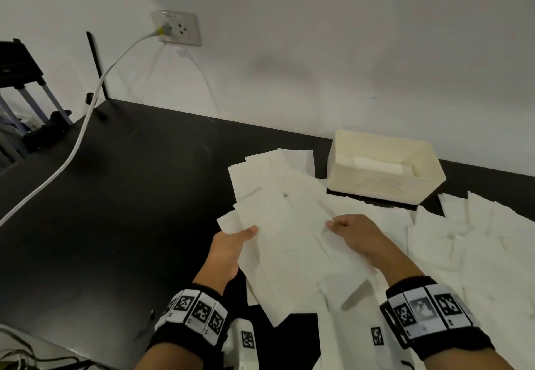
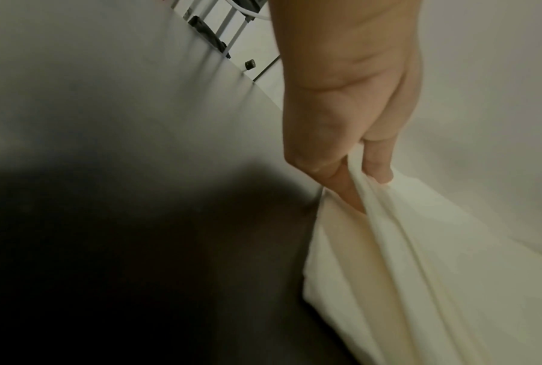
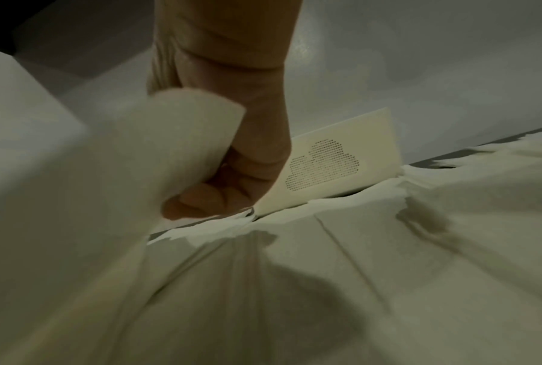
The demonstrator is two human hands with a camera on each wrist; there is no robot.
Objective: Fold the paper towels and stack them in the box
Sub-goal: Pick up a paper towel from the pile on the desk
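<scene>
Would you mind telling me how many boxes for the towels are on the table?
1. The cream box stands at the table's far edge by the wall, beyond the right hand, with folded towels inside. Loose sheets might hide something flat.

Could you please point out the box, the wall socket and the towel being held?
box [image 1: 376, 187]: head view, on its front wall.
wall socket [image 1: 182, 28]: head view, on its faceplate.
held paper towel [image 1: 289, 242]: head view, on its middle.

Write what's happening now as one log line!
step: folding | left hand: pinches towel | right hand: grips towel | box: some towels inside
</scene>
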